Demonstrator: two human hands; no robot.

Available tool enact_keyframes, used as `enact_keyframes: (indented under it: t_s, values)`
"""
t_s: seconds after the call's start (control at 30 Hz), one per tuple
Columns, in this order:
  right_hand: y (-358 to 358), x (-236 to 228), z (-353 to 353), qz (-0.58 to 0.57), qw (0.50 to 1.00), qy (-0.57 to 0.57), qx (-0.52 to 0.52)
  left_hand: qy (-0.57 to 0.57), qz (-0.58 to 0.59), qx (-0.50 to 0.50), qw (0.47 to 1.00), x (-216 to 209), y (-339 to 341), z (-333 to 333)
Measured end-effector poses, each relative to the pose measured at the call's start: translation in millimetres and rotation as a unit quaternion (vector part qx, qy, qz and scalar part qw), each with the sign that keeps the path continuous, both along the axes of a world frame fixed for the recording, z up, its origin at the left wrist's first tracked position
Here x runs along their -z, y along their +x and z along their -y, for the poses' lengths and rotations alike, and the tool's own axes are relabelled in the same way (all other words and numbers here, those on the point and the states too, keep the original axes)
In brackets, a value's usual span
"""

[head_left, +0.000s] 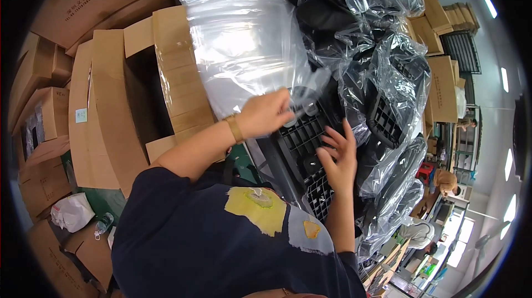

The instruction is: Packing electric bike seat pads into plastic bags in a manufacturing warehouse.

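My left hand (269,114), with a gold-coloured band on its wrist, is closed over the stack of clear bags. Its fingers pinch a thin edge of clear plastic bag (315,90), which is smeared by motion. Below it lies a black plastic part (299,134) with a ribbed, grid-like face, close against my body. My right hand (339,157) is beside the right edge of this part, fingers spread; whether the fingertips touch it I cannot tell. A thick stack of flat clear plastic bags (244,37) spreads out beyond my left hand.
Black parts wrapped in clear plastic (388,98) are heaped along the right. An open cardboard box (111,109) stands at the left, among several other cartons (105,4). A white bag (73,212) and a clear bottle (104,223) lie lower left. Other people (418,234) are far right.
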State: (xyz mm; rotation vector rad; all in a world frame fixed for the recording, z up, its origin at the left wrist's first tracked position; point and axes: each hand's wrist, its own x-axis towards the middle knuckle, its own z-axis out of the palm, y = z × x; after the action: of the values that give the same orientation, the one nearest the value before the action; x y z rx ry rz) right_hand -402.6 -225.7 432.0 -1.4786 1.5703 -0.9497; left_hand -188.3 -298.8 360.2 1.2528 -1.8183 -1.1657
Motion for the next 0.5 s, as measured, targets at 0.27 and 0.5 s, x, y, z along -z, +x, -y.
enact_keyframes:
  t_s: [0.27,0.5]
  values:
    - [22,52,77,0.025,0.999,0.008,-0.025,-0.071,0.050,-0.121,0.989,25,30,-26]
    - [2,18,93,0.302,0.935,0.172,0.075,0.064,0.183,-0.206,0.959,90,91,-71]
